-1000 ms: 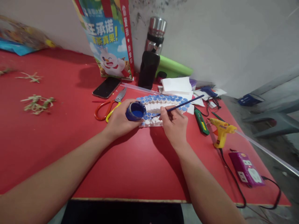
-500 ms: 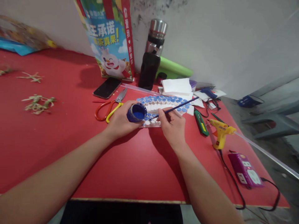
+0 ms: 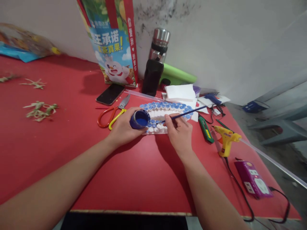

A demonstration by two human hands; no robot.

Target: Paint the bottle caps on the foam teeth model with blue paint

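Note:
My left hand (image 3: 123,128) is wrapped round a small jar of blue paint (image 3: 140,119), tilted so that its open mouth faces me. Between the thumb and fingers of my right hand (image 3: 179,133) is a thin dark blue paintbrush (image 3: 189,112). Its tip points left and down at a white craft piece (image 3: 155,113), made of rows of small rolled cylinders. The cylinders along the back and several near the brush tip have blue tops; others at the front edge are white. The jar and my right hand hide parts of the piece.
Scissors (image 3: 112,115) and a phone (image 3: 110,94) lie left of the piece. Behind stand a paper bag (image 3: 115,48), a steel flask (image 3: 160,41) and a black bottle (image 3: 153,76). On the right are a green cutter (image 3: 205,129), a yellow glue gun (image 3: 226,138) and a purple power socket (image 3: 253,179).
The brush and my right hand have shifted slightly right along the front row, and the brush tip is a little farther from the jar. The camera view has tilted a little.

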